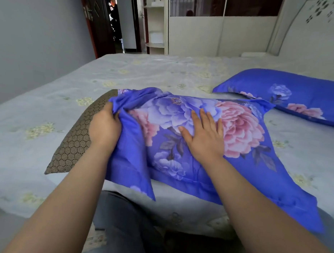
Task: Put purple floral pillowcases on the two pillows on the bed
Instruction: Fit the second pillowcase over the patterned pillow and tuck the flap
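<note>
A brown honeycomb-patterned pillow (pixel 71 148) lies on the bed in front of me, most of it inside a purple floral pillowcase (pixel 239 132). Only its left end sticks out of the case's open mouth. My left hand (pixel 105 125) grips the bunched edge of the case at that opening. Flat on top of the covered pillow, my right hand (pixel 203 135) presses down with straight fingers. A second pillow in a purple floral case (pixel 296 96) lies at the right, near the headboard.
The bed (pixel 44 100) has a pale sheet with yellow flowers. A white headboard (pixel 313 28) rises at the far right. Beyond the bed stand a wardrobe (pixel 219 36), a corner shelf (pixel 156 25) and an open doorway (pixel 114 18). My knees show below the bed's near edge.
</note>
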### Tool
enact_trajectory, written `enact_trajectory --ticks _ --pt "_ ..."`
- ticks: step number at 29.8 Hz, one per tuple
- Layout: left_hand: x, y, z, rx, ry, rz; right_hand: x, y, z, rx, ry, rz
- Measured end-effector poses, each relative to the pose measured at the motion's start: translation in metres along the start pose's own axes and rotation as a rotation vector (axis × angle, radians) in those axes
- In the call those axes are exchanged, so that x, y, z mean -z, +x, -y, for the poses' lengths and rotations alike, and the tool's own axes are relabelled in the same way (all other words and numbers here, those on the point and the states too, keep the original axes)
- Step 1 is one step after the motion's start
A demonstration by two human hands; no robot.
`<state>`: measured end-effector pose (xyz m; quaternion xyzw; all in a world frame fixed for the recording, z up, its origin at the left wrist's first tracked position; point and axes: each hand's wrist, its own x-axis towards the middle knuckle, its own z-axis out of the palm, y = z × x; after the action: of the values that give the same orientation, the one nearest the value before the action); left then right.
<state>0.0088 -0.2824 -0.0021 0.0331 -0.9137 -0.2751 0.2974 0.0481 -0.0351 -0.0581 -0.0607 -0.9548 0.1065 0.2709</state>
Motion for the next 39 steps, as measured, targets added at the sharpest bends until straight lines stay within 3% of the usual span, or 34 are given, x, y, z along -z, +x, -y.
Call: enact_trajectory --ticks 3,6,9,11,13,15,17,20,22,24,26,28,30,33,36,39 --pt "-0.005 0.010 0.022 0.135 -0.139 0.035 -0.002 -0.006 -0.006 0.052 0.023 -0.080" --pt "-0.012 0.015 0.035 0.310 -0.423 0.103 -0.003 -0.013 -0.008 0.106 0.052 -0.198" --pt "-0.009 0.013 0.048 0.534 -0.702 0.101 0.001 -0.028 0.000 0.307 0.060 -0.315" --pt "-0.003 0.011 0.053 0.623 -0.866 0.077 0.000 -0.046 0.014 0.462 0.067 -0.286" --pt "0.003 0.012 0.055 0.605 -0.959 0.022 -0.008 -0.066 0.029 0.534 -0.055 -0.169" --pt "0.012 0.018 0.058 0.497 -0.861 -0.058 -0.023 -0.080 0.035 0.526 -0.260 -0.080" --pt "0.019 0.024 0.065 0.429 -0.734 -0.067 -0.028 -0.077 0.036 0.440 -0.350 -0.146" --pt "0.016 0.027 0.073 0.395 -0.425 0.122 -0.011 -0.044 0.035 0.283 -0.268 -0.274" --pt "0.007 0.022 0.078 0.409 -0.291 0.232 0.008 -0.016 0.034 0.309 -0.187 -0.322" --pt "0.003 0.014 0.079 0.449 -0.260 0.234 0.023 0.014 0.023 0.372 -0.179 -0.358" --pt "-0.003 0.002 0.075 0.560 -0.553 0.267 0.041 0.049 0.006 0.360 -0.200 -0.400" --pt "-0.018 -0.023 0.057 0.694 -0.975 0.371 0.060 0.089 -0.011 0.205 -0.262 -0.409" --pt "-0.039 -0.056 0.026 0.701 -1.180 0.534 0.078 0.122 -0.025 -0.040 -0.251 -0.282" --pt "-0.066 -0.099 -0.029 0.713 -1.255 0.839 0.085 0.144 -0.046 -0.280 -0.063 0.057" --pt "-0.083 -0.113 -0.074 0.697 -1.237 1.022 0.071 0.126 -0.049 -0.205 0.221 0.357" --pt "-0.093 -0.106 -0.103 0.528 -1.158 0.958 0.040 0.081 -0.052 -0.197 0.362 0.466"
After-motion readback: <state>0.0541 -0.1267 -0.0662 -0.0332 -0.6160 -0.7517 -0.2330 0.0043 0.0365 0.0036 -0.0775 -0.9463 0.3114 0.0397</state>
